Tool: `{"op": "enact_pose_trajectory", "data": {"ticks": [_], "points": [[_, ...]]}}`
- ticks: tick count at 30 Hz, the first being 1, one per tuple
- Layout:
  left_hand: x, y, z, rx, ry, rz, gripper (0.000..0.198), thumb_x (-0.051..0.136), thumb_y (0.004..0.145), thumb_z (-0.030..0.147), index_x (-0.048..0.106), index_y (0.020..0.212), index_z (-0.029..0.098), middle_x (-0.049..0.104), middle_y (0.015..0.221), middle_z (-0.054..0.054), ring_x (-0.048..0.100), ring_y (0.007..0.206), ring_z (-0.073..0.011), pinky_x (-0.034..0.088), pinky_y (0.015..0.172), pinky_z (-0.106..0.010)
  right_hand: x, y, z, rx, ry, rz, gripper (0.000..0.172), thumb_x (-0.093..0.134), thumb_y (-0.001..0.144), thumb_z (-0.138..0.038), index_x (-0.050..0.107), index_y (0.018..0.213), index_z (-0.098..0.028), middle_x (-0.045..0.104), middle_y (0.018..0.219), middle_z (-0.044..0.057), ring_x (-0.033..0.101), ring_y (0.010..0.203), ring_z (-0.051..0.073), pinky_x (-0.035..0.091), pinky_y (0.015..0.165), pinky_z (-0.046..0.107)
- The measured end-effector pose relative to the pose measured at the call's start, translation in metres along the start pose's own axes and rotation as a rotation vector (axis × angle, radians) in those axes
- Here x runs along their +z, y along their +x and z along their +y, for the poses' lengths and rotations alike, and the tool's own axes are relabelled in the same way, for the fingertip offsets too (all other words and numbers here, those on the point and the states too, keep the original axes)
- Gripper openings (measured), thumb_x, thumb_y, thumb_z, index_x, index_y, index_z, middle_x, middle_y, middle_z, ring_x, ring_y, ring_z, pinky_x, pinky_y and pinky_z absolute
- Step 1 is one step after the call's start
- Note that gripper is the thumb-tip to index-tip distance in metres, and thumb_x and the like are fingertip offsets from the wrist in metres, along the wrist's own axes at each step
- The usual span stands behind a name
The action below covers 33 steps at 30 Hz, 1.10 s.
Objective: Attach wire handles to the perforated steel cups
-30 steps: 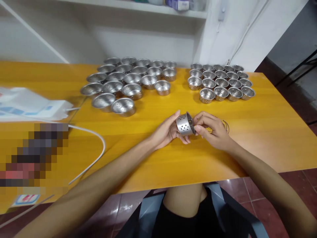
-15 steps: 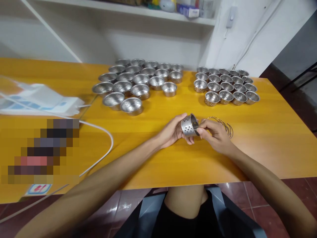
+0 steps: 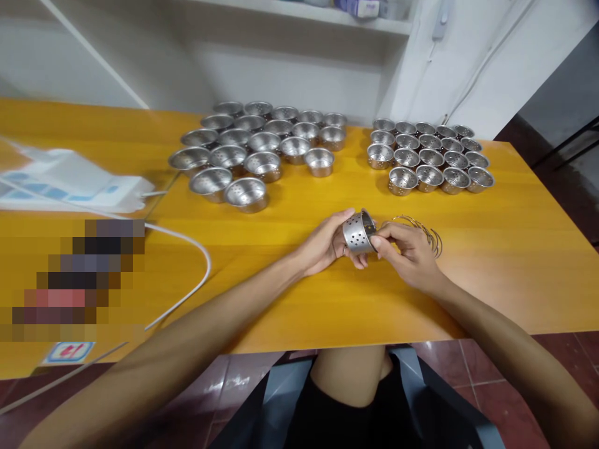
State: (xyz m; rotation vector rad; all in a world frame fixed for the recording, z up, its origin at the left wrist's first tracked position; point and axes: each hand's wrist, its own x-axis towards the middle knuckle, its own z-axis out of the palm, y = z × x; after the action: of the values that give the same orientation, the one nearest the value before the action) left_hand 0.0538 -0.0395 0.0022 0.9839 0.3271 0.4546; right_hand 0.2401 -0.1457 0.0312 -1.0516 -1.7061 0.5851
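A perforated metal cup lies tilted on its side above the table, its mouth turned to the right. My left hand is wrapped round it from the left, with a ring on one finger. At the cup's open mouth, my right hand pinches with thumb and forefinger. Whatever sits between those fingertips is too small to make out. Several thin wire rings lie on the table just behind my right hand, partly hidden by it.
Several wide metal cups stand in rows at the back left, and several narrower perforated cups at the back right. A white power strip with a looping white cable lies left on the yellow table. A blurred-out patch covers the table's left.
The view has tipped slightly, so the whole scene sits a bit higher. The cup stays in my left hand, and my right fingers remain at its mouth with little movement.
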Motion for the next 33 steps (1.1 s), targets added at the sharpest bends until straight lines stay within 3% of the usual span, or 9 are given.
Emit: {"op": "enact_pose_trajectory", "data": {"ticks": [6, 16, 28, 33], "points": [[0.0006, -0.0004, -0.0007, 0.01, 0.009, 0.014, 0.06, 0.067, 0.103, 0.067, 0.073, 0.115, 0.009, 0.082, 0.08, -0.013, 0.078, 0.061, -0.023, 0.066, 0.057, -0.031, 0.0003, 0.0003, -0.0018, -0.021, 0.001, 0.001, 0.033, 0.071, 0.112, -0.042, 0.073, 0.086, -0.022, 0.076, 0.077, 0.0, 0.068, 0.069, 0.014, 0.055, 0.074, 0.028], [0.0013, 0.0009, 0.0008, -0.003, 0.01, 0.013, 0.062, 0.069, 0.099, 0.07, 0.07, 0.115, 0.011, 0.082, 0.085, -0.012, 0.076, 0.057, -0.0216, 0.063, 0.051, -0.03, -0.0004, -0.0012, 0.0026, -0.007, -0.008, -0.006, 0.034, 0.069, 0.113, -0.048, 0.072, 0.089, -0.023, 0.072, 0.075, 0.0, 0.068, 0.069, 0.015, 0.057, 0.074, 0.03], [0.006, -0.0011, 0.0019, -0.001, 0.004, 0.016, 0.062, 0.064, 0.102, 0.07, 0.071, 0.115, 0.01, 0.077, 0.075, -0.008, 0.073, 0.057, -0.02, 0.058, 0.05, -0.028, 0.0013, -0.0016, -0.0048, -0.018, 0.063, -0.062, 0.03, 0.066, 0.116, -0.037, 0.075, 0.091, -0.023, 0.083, 0.088, 0.002, 0.076, 0.082, 0.016, 0.056, 0.082, 0.031], [0.0064, -0.0011, 0.0016, 0.023, 0.033, 0.027, 0.062, 0.067, 0.101, 0.071, 0.071, 0.11, 0.01, 0.076, 0.072, -0.008, 0.073, 0.057, -0.0207, 0.06, 0.052, -0.029, 0.0022, -0.0004, -0.0048, -0.021, 0.011, -0.024, 0.034, 0.067, 0.115, -0.043, 0.073, 0.088, -0.023, 0.081, 0.082, 0.001, 0.075, 0.076, 0.015, 0.056, 0.079, 0.031]]}}
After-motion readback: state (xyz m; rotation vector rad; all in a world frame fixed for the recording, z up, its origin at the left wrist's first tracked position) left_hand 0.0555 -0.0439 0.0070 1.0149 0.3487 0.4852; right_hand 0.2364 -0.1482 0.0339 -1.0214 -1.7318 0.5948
